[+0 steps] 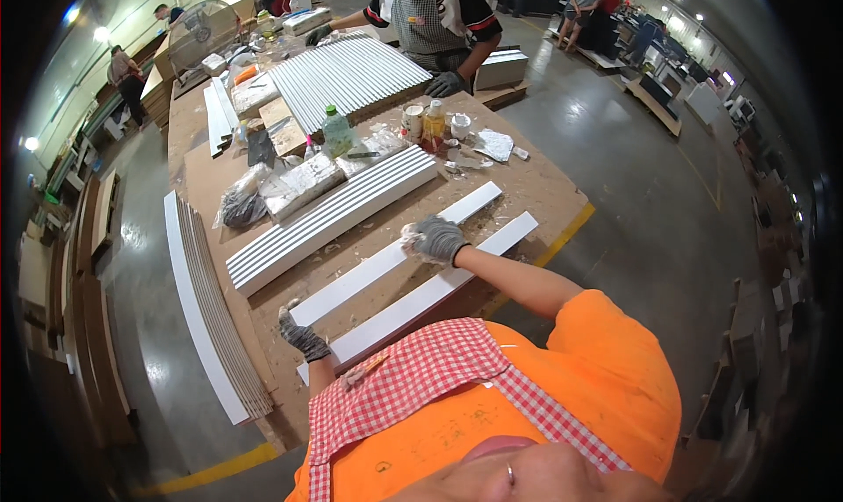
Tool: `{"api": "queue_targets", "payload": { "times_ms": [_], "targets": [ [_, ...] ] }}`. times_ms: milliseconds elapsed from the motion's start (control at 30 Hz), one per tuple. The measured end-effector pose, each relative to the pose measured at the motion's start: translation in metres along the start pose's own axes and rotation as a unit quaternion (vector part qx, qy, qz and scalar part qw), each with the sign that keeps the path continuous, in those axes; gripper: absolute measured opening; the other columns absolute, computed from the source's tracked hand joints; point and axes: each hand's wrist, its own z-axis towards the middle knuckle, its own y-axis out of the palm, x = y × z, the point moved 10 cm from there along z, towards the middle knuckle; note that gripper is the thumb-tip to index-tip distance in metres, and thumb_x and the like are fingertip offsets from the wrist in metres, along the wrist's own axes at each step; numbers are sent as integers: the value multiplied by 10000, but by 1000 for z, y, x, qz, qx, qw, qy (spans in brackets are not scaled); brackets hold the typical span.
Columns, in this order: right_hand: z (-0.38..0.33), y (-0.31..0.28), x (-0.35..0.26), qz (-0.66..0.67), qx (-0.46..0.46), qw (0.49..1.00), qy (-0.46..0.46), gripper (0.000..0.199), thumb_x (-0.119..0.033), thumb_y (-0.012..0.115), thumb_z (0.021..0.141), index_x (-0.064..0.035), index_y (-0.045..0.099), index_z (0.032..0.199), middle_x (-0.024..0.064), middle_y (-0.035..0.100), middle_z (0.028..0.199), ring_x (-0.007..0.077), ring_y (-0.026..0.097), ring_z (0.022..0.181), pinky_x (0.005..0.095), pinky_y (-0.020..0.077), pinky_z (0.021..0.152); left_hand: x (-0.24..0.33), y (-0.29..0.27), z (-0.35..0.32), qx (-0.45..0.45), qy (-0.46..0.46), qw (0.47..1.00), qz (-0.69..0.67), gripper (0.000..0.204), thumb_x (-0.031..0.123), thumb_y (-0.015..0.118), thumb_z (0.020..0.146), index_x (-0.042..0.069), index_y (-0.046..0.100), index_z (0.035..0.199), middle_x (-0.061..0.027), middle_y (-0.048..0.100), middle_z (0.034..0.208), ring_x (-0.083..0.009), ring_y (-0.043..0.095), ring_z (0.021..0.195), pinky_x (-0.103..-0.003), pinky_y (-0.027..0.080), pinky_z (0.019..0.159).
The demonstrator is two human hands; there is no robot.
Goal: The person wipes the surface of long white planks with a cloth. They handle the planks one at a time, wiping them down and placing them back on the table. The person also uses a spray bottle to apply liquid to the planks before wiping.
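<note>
Your two gloved hands were set on one white strip. Your left hand had its fingers bent at the strip's left end; whether they gripped or only steadied it, you could not tell from this view. Your right hand was partly closed over the strip, right of its middle, with something whitish and crumpled at the fingers: a wad or soiled glove tips, which could not be told apart.

Nearest your body, a second white strip lay along the front of the table, roughly parallel to the first and apart from it. Good handling called for a firm left end, even pressure from the right hand along the full length, and clearance from the second strip. Debris specks on the table warranted care, as grit could have marked the white face.

Beyond the first strip stood a stack of strips, then a wrapped block, a green-capped bottle and an amber bottle. Farther off, a wide ribbed stack lay before a co-worker in a checked apron.
</note>
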Motion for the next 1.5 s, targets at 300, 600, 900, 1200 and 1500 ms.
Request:
{"api": "queue_targets", "payload": {
  "times_ms": [300, 600, 900, 1200, 1500],
  "targets": [
    [19, 29, 4, 9, 10, 999, -46, 353, -472, 521, 820, -134, 624, 825, 134, 620, 921, 286, 611, 906, 501, 443, 780, -6, 1, 1, 12, -33, 997, 69, 343, 311, 478, 940, 17, 651, 908, -66, 641, 886, -171, 595, 800, -306, 471, 766],
    [31, -10, -240, 146, -5, 964, -221, 299, -371, 648, 764, -117, 674, 920, 144, 634, 948, 311, 613, 907, 448, 474, 788, -25, -11, 16, -126, -89, 986, -61, 536, 420, 414, 962, -32, 541, 1220, -126, 638, 995, -187, 609, 783, -297, 503, 706],
    [21, -21, -254, 200, 39, 951, -231, 402, -454, 683, 753, -106, 670, 956, 155, 603, 1010, 316, 593, 967, 448, 442, 860, -25, -17, 12, -24, -52, 995, -87, 441, 371, 436, 969, -24, 626, 1017, -110, 662, 925, -202, 632, 811, -313, 516, 760],
    [16, 11, -25, 102, 46, 990, -87, 388, -446, 600, 842, -109, 692, 1009, 143, 665, 913, 329, 620, 846, 436, 476, 776, 0, -22, 10, -9, 85, 996, 37, 335, 265, 448, 970, 0, 635, 890, -98, 672, 864, -181, 622, 807, -319, 484, 800],
    [8, 31, -21, 177, -220, 952, 122, 317, -427, 645, 795, -150, 714, 932, 137, 679, 943, 293, 635, 918, 405, 494, 773, 21, 7, -8, -26, 114, 983, 138, 383, 225, 375, 993, -12, 675, 997, -82, 686, 979, -161, 606, 948, -301, 427, 916]
  ]
}}
